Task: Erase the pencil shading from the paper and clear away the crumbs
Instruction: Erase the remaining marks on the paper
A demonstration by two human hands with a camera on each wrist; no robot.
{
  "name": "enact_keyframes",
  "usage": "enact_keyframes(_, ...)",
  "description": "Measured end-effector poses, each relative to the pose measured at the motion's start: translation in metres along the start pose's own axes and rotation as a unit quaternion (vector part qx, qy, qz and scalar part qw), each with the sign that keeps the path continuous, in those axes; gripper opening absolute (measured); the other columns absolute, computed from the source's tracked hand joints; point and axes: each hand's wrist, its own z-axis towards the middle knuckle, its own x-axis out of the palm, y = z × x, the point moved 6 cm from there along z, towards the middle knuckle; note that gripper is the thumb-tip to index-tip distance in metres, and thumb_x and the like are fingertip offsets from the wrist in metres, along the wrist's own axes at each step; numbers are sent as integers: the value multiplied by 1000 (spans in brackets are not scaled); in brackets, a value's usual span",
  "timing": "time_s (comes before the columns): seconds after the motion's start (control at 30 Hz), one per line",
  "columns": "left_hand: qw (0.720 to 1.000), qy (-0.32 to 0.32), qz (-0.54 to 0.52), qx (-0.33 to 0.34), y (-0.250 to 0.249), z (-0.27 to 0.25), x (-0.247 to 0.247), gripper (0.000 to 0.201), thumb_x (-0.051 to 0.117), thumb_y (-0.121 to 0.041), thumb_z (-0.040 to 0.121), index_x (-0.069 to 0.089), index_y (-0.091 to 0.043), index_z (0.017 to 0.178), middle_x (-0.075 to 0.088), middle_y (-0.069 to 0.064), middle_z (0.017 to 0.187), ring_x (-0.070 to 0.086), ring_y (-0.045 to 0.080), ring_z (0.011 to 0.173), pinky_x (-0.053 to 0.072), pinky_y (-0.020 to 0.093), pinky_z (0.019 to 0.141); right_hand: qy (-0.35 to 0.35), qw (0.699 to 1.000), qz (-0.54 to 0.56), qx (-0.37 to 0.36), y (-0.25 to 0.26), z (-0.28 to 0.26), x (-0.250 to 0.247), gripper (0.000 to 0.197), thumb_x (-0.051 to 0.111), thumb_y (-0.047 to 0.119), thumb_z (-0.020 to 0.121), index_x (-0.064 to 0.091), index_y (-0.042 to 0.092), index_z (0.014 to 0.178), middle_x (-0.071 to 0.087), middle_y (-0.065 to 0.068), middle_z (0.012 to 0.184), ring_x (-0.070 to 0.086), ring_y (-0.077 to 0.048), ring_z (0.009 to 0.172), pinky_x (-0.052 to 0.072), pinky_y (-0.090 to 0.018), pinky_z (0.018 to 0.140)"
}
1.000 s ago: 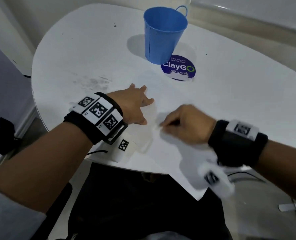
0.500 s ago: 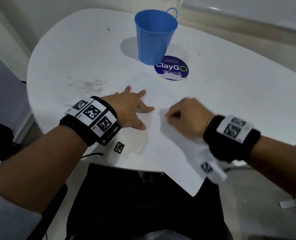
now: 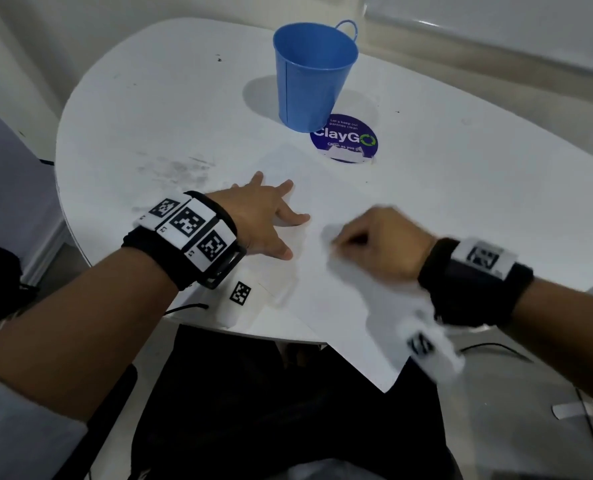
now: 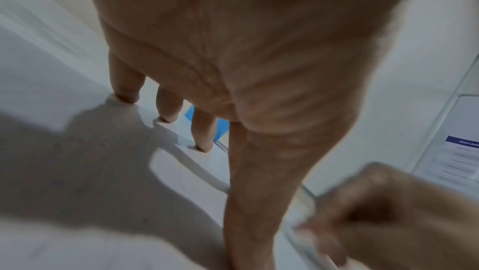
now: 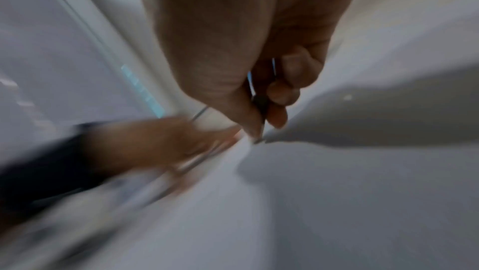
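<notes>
Since a second ago your right hand [image 3: 383,245] has slid slightly rightward on the one paper sheet [image 3: 343,299], fingers curled, pinching a small dark eraser [image 5: 260,103]. Your left hand [image 3: 263,216] presses flat, fingers spread. One blue bucket [image 3: 310,76] stands on the table [image 3: 495,188].

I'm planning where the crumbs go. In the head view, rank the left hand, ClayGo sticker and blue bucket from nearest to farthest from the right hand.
1. left hand, just to the right hand's left, flat on the paper.
2. ClayGo sticker, ahead.
3. blue bucket, beyond the sticker.
</notes>
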Motion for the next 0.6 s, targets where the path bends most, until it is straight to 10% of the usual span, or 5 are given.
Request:
enact_keyframes(0.1, 1000, 0, -8, -1, 0, -1, 1, 69, 72, -48, 89, 36, -56, 148, -8, -20, 166, -17, 17, 154, 3, 44, 124, -135, 986, -32, 93, -24, 11, -28, 16, 61, 15, 86, 77, 14, 87, 74, -1, 87, 66, -22, 83, 52, -29, 78)
enact_keyframes(0.23, 1000, 4, -10, 1, 1, 0, 0, 70, 72, -47, 89, 36, -55, 149, -9, -20, 167, -17, 18, 154, 2, 44, 124, 105, 991, -8, -82, 33, -27, 32, 15, 66, 16, 86, 79, 21, 93, 76, 9, 88, 67, -8, 79, 52, -22, 80)
enact_keyframes(0.4, 1000, 4, -3, -3, -1, -3, 0, 70, 70, -48, 91, 33, -54, 150, -9, -19, 167, -16, 18, 154, 4, 43, 124, -126, 988, -15, 92, -29, 13, -31, 14, 64, 17, 86, 78, 19, 86, 74, 3, 84, 66, -17, 81, 51, -26, 80)
enact_keyframes(0.53, 1000, 3, -9, -1, 1, -1, 0, 72, 72, -49, 89, 33, -55, 149, -9, -19, 167, -18, 18, 154, 2, 44, 124, 85, 994, -17, -71, 30, -13, 23, 15, 66, 17, 86, 78, 22, 91, 75, 11, 88, 64, -7, 77, 50, -22, 79)
enact_keyframes(0.6, 1000, 4, 0, 0, 1, 0, 1, 71, 71, -49, 90, 32, -55, 150, -10, -19, 167, -17, 18, 154, 1, 44, 124, 34, 999, -25, -20, 11, 12, 0, 15, 66, 15, 87, 79, 20, 92, 74, 9, 87, 62, -7, 79, 49, -22, 81)
